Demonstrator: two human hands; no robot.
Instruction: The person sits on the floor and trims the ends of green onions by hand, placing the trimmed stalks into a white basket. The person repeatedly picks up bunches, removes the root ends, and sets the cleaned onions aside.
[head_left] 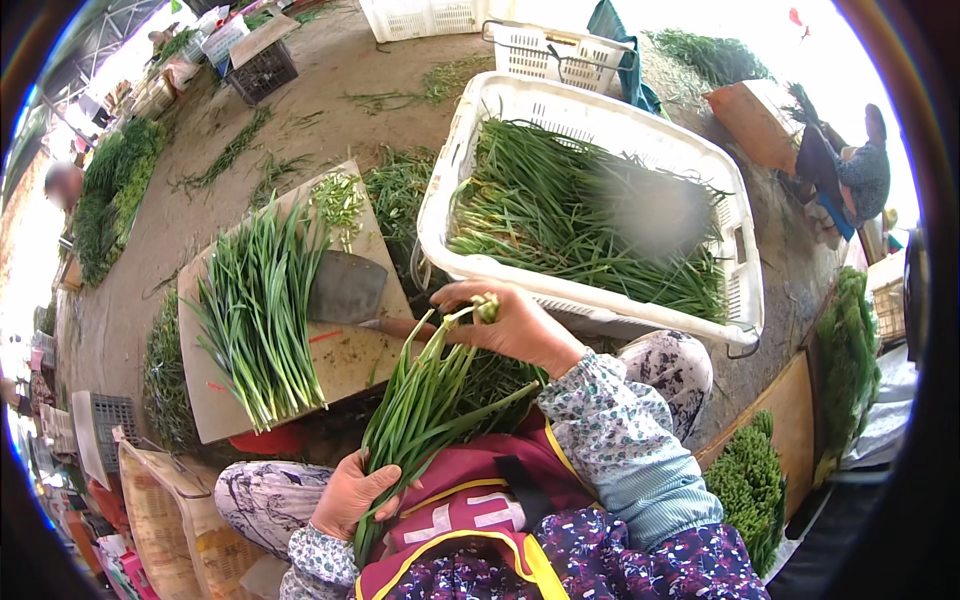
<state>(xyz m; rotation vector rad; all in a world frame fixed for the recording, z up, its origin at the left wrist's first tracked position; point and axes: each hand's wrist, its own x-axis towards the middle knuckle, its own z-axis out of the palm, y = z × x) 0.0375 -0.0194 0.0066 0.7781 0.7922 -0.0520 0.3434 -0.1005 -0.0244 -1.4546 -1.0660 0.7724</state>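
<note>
Above my lap, a bunch of long, narrow green stalks (418,395) slants up to the right. My left hand (358,494) is wrapped round its lower leafy part. At the pale upper ends, my right hand (515,322) pinches a few stalks, and a knobby light-green tip (486,307) shows by its fingers. Left of the bunch, a board (345,365) bears a neat pile of similar green stalks (262,310). A broad-bladed cleaver (347,288) lies beside that pile, its handle pointing toward my right hand. Small cut pieces (338,203) are scattered at the board's far corner.
A large white plastic crate (742,290) full of green stalks stands ahead on the right; another white crate (550,55) is behind it. Loose greens (235,140) litter the floor. Cut foliage (748,490) lies at right. Another person (862,175) sits at far right.
</note>
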